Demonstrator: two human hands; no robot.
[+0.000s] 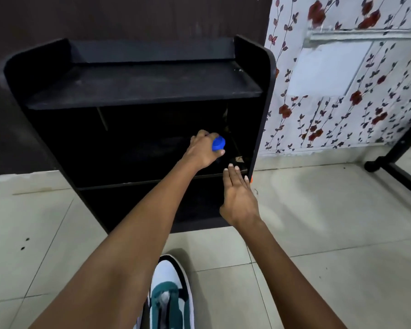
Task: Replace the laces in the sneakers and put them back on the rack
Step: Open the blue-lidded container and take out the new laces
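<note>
Home, prob. a room corner: black shoe rack (150, 84) on tiled floor (330, 222), rose-print wallpaper (330, 119) beside it.

sneaker (170, 276): white toe, teal overlays, black trim; upright on floor tiles just before rack (142, 84), toe toward it; heel cut off by frame edge; lacing too blurred to tell; rack: black, low, open front, rounded side panels, three dark shelves, back to wall; small blue item (218, 143) at middle shelf, right side, gripped in left hand (203, 151); cannot tell if lace

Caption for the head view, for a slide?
At the rack, left hand grips a blue object inside; right hand open; sneaker on floor.
</note>
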